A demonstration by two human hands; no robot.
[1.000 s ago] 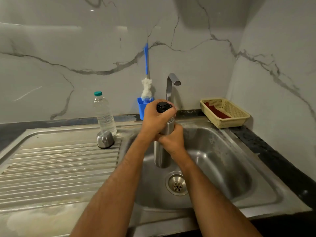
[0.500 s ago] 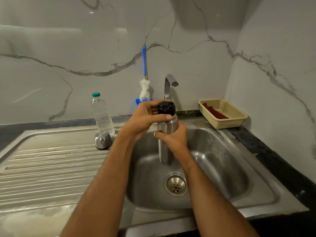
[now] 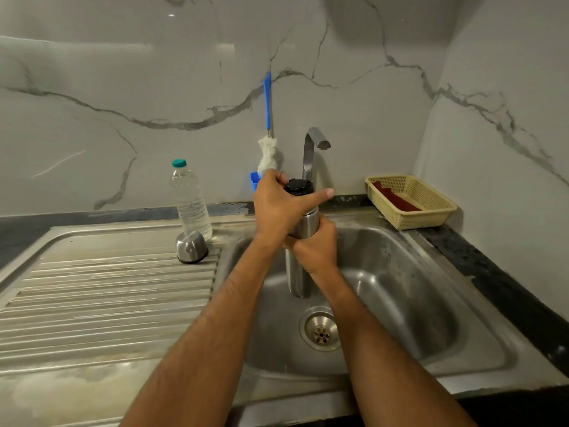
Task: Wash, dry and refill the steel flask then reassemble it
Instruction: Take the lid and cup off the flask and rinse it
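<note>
We are working at a stainless steel sink (image 3: 462, 343) with its ribbed drainboard (image 3: 101, 300) running out to the bench's left edge. We are holding the steel flask (image 3: 297, 272) upright over the basin, just above and behind the drain (image 3: 321, 329), with the tap (image 3: 311, 146) standing behind it. Our right hand (image 3: 317, 245) is wrapping the flask's upper body, fingers closed around it. Our left hand (image 3: 277, 208) is gripping the black stopper (image 3: 298, 184) on the neck, fingers curled round it with one finger pointing straight out to the right.

Near the drainboard's back edge a plastic water bottle (image 3: 191, 198) is standing, the flask's steel cup lid (image 3: 191, 247) upside down just beside it. A bottle brush (image 3: 267, 143) is resting in a blue holder (image 3: 254, 181) at the back; a yellow basket (image 3: 411, 201) is sitting at the bench's back right corner.

We are judging the stopper is being turned. If the steel is wet, the right hand could be slipping, dropping the flask into the basin; a cross-threaded stopper would be leaking.

Our hands are hiding the neck threads, so we cannot tell which way the stopper is turning, nor whether the flask is holding water.
</note>
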